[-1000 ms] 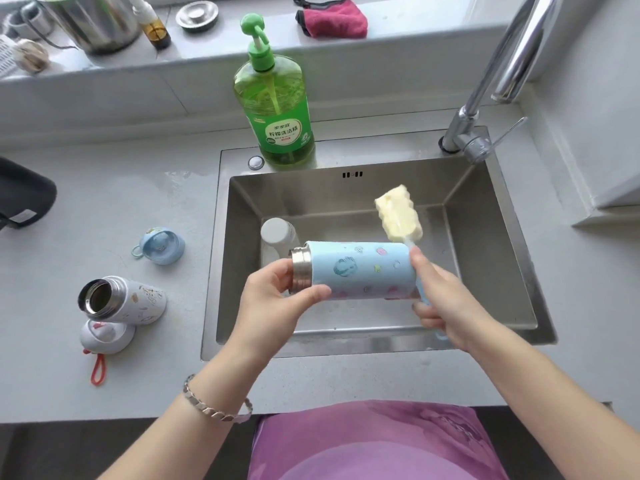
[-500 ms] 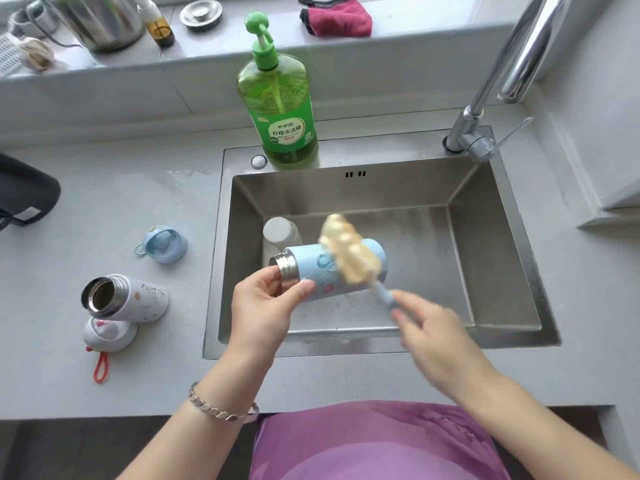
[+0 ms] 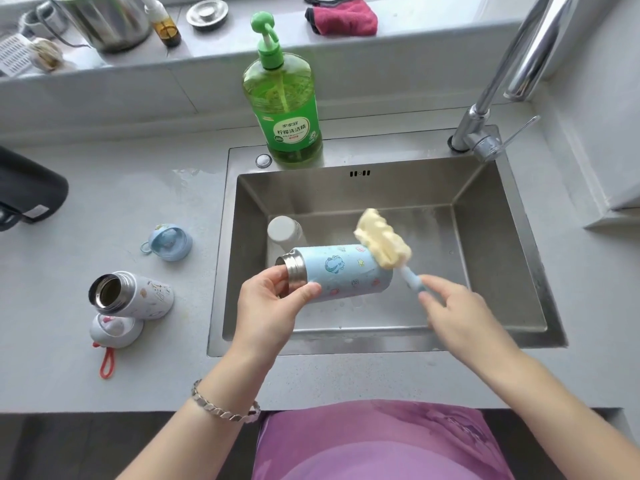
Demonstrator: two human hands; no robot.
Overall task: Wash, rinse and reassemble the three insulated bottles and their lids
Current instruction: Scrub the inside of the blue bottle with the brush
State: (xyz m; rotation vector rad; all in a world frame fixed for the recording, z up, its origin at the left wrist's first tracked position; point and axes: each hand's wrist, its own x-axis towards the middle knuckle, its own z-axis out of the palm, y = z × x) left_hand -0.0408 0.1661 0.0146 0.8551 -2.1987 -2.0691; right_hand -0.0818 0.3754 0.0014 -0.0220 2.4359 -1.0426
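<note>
Over the stainless steel sink (image 3: 502,254), the left hand (image 3: 273,306) is clamped on the pale blue cartoon-printed insulated bottle (image 3: 346,271), thumb and fingers curled round its bare steel neck. The bottle lies on its side in the air above the basin, lid off. Its open mouth points toward the sink's left wall and its base toward the right.

The right hand (image 3: 457,310) is blurred, but its fingertips pinch the end of the blue handle of the yellow foam sponge brush (image 3: 382,239). The foam head presses on the outside of the bottle at its base end and slants up toward the sink's back wall.

Behind the bottle, at the basin's back left corner, stands a white rounded container (image 3: 284,230). It is too hidden to tell more.

On the counter (image 3: 69,237) to the left of the sink, the white printed insulated bottle (image 3: 138,296) lies on its side, open steel mouth facing left. The white domed lid with a red loop (image 3: 116,329) touches it on the side toward the counter's front edge. Toward the back, apart from both, sits the round blue lid (image 3: 169,242).

On the sink's back rim a green pump bottle of dish soap (image 3: 282,105) stands upright. The chrome tap (image 3: 485,133) rises at the back right corner.
</note>
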